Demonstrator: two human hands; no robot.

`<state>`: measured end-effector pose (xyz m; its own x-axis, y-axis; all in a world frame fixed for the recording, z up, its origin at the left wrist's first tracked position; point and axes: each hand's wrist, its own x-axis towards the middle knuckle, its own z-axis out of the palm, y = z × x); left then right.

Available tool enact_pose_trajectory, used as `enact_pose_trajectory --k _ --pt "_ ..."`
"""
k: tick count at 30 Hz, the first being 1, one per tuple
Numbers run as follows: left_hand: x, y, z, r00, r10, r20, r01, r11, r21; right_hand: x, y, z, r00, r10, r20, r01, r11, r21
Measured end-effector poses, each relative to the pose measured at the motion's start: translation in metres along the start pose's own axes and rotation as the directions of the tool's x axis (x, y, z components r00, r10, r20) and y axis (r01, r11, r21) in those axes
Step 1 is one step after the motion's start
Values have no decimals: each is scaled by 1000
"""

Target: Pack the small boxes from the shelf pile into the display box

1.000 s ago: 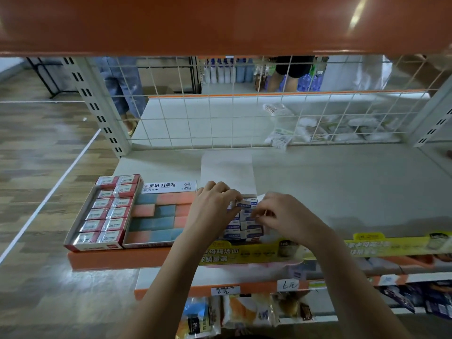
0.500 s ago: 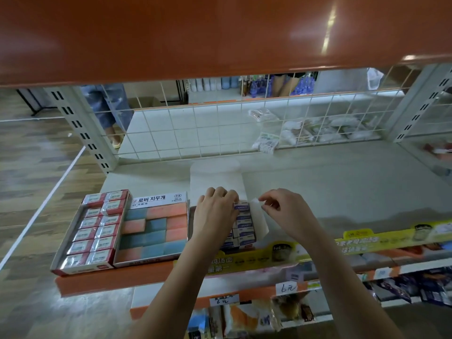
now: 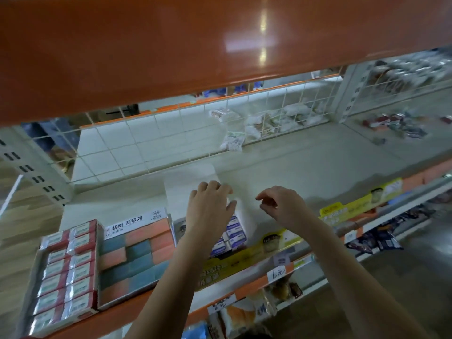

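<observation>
From the head view, the left hand (image 3: 210, 206) lies flat, fingers straight, over the white display box (image 3: 241, 217), probably steadying it so the load stays squared up. The small boxes (image 3: 235, 232), blue and white, stand in rows inside it at the shelf's front edge. The right hand (image 3: 281, 204) hovers just right of the box, fingers loosely curled and holding nothing, seemingly free to fetch more. No loose pile shows nearby. To the left sit a tray of orange and teal blocks (image 3: 137, 255) and a tray of red-banded packs (image 3: 66, 267). The pale shelf board (image 3: 305, 167) has a wire-grid back (image 3: 171, 143) and an orange shelf (image 3: 171, 45) overhead; wood-look flooring lies at far left.
</observation>
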<state>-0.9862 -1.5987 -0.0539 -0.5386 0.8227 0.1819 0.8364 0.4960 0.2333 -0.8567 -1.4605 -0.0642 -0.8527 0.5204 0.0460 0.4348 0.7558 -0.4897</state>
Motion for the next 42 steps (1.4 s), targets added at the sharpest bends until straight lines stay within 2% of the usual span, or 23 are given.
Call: enact_pose_trajectory --k 4,8,11,19,24,34,42 --pt "29 49 -5 983 183 -2 -183 983 -21 -3 21 -30 999 42 -3 -42 992 -120" --pt "50 113 6 939 344 26 -344 939 -11 -16 54 -65 994 92 -60 -102 971 -215" --pt "63 160 24 909 408 92 -410 912 14 -29 89 -90 989 138 -55 -148 953 -266" --pt "115 301 80 889 414 195 -422 907 -3 -74 223 -161 959 262 -106 -281 924 -258" --pt "151 376 106 874 424 238 -428 903 -37 -85 297 -196 917 364 -161 -390 902 -186" --pt "254 450 169 853 485 190 -497 868 14 -38 412 -244 903 405 -142 -422 898 -126" --pt "342 479 208 894 426 141 -432 902 15 26 492 -276 865 441 -239 -468 881 -68"
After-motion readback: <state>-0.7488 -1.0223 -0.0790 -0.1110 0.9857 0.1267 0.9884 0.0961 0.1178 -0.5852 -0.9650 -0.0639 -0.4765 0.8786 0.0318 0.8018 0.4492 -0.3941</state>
